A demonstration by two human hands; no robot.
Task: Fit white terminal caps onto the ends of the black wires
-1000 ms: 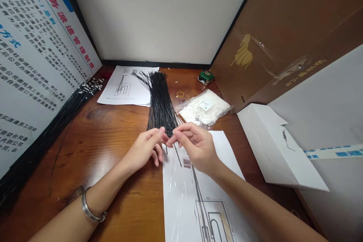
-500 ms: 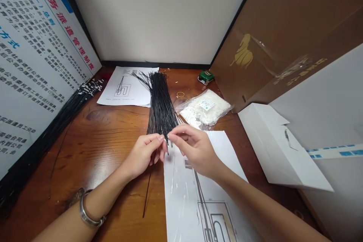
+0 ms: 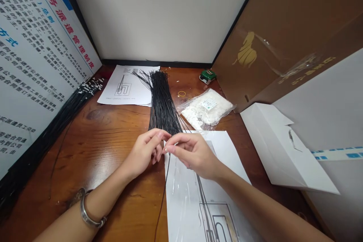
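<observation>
My left hand (image 3: 149, 146) and my right hand (image 3: 195, 154) meet fingertip to fingertip in front of a thick bundle of thin black wires (image 3: 163, 104). One single black wire (image 3: 163, 193) runs down from my right fingertips toward the bottom edge. Thumb and forefinger of my right hand pinch that wire near its upper end; a tiny pale spot shows there. My left fingers are curled, thumb against forefinger, and what lies between them is too small to make out. Beneath my right hand lies a printed drawing (image 3: 181, 196) under clear plastic.
A clear bag of small white pieces (image 3: 218, 106) lies beyond my right hand. Behind it are a green tape measure (image 3: 207, 76) and a yellow rubber band (image 3: 182, 93). Another printed sheet (image 3: 113, 92) and white-tipped black wires (image 3: 56, 121) lie left. A brown carton (image 3: 283, 38) stands right.
The single wire hung below my left hand; now it hangs from my right fingertips, its lower part further right and nearer. Both hands have closed in at the fingertips.
</observation>
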